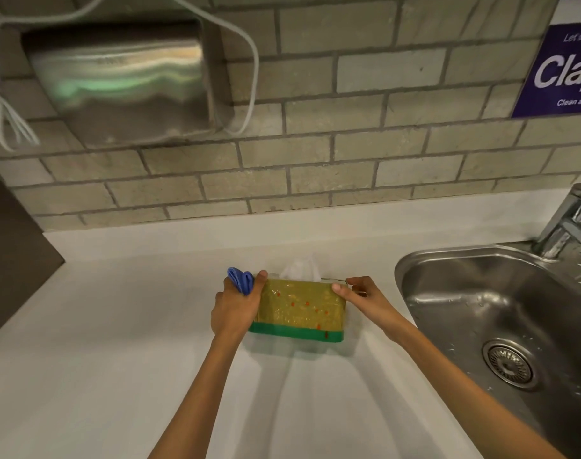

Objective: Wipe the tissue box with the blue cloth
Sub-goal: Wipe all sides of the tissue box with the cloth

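Observation:
A yellow-green tissue box [300, 309] with a dark green lower band stands on the white counter [116, 342], a white tissue [301, 269] sticking out of its top. My left hand [236, 309] presses against the box's left end and holds a bunched blue cloth [241, 280], which pokes out above the fingers at the box's top left corner. My right hand [358, 298] grips the box's top right corner with thumb and fingers.
A steel sink [501, 319] with a drain lies right of the box, a chrome tap [570, 223] behind it. A brick-tiled wall rises at the back with a metal hand dryer [123, 81], white cables and a purple sign [560, 67]. A dark panel [11, 256] stands at left.

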Demonstrator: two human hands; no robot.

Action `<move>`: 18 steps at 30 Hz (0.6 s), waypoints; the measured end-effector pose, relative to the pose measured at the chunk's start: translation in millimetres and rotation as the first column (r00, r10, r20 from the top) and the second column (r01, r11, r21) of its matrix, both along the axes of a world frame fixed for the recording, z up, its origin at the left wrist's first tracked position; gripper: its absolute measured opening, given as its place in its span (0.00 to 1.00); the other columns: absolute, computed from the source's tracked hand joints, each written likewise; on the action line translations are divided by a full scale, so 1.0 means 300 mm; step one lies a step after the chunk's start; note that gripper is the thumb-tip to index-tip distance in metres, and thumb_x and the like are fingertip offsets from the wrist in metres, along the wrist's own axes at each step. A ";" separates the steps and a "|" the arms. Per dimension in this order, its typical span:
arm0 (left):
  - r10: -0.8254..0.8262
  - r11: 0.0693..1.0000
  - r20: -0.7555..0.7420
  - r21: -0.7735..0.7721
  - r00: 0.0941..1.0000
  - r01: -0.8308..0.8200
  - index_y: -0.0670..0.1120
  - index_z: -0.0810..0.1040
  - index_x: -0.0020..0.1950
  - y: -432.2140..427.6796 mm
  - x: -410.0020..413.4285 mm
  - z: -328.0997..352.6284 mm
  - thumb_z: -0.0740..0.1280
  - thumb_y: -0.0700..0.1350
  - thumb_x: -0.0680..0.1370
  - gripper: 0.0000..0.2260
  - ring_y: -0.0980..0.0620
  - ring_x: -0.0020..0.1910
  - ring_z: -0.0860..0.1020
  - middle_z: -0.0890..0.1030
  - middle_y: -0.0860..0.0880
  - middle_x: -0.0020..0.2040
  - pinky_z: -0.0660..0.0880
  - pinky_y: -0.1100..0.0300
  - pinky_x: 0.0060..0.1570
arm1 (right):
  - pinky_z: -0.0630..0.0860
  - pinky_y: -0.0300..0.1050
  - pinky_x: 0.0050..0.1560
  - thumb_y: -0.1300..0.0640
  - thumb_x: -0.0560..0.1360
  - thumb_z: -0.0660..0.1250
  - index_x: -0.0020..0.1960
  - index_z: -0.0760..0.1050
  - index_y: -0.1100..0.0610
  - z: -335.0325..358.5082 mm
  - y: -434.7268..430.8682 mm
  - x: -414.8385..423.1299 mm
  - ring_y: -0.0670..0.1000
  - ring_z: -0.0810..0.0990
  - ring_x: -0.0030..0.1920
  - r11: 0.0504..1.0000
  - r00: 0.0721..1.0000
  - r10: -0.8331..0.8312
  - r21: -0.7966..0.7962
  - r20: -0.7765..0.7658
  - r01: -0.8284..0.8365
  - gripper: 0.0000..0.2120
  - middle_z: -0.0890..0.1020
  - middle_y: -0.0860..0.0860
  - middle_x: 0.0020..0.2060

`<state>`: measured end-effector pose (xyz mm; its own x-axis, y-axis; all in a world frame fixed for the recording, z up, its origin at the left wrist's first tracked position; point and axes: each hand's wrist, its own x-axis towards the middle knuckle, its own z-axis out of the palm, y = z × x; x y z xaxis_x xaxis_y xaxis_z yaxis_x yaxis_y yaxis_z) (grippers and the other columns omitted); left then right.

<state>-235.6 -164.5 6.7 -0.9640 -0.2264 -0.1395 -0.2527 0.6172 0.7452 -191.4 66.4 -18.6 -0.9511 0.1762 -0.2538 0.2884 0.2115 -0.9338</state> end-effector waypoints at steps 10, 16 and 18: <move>0.081 0.995 -0.280 0.072 0.957 -0.063 0.41 0.73 0.53 0.026 0.030 -0.072 0.55 0.53 0.81 0.17 0.43 0.42 0.75 0.73 0.43 0.45 0.67 0.59 0.39 | 0.64 0.52 0.72 0.37 0.62 0.70 0.67 0.60 0.55 -0.052 -0.013 -0.078 0.54 0.70 0.67 0.970 0.999 0.041 -0.238 -0.020 -0.045 0.41 0.71 0.54 0.63; 0.113 0.978 -0.553 0.207 0.826 0.004 0.40 0.72 0.64 0.061 0.105 -0.100 0.58 0.50 0.80 0.18 0.46 0.53 0.76 0.73 0.43 0.57 0.72 0.61 0.49 | 0.65 0.52 0.71 0.37 0.64 0.68 0.69 0.62 0.57 -0.065 -0.015 -0.089 0.54 0.71 0.66 0.972 0.999 0.029 -0.233 -0.033 -0.036 0.41 0.71 0.55 0.64; -0.040 0.989 -0.605 0.092 0.795 0.120 0.42 0.71 0.68 0.072 0.130 -0.112 0.60 0.51 0.78 0.22 0.46 0.63 0.72 0.70 0.42 0.65 0.71 0.56 0.61 | 0.67 0.50 0.70 0.37 0.63 0.68 0.69 0.62 0.56 -0.063 -0.017 -0.095 0.53 0.72 0.65 0.974 0.999 0.024 -0.227 -0.030 -0.031 0.42 0.72 0.55 0.63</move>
<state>-196.6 -142.9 -26.8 -0.8763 -0.1649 0.4526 0.3163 0.5115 0.7989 -220.1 61.2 -37.6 -0.9617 0.0906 -0.2587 0.2598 0.0007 -0.9657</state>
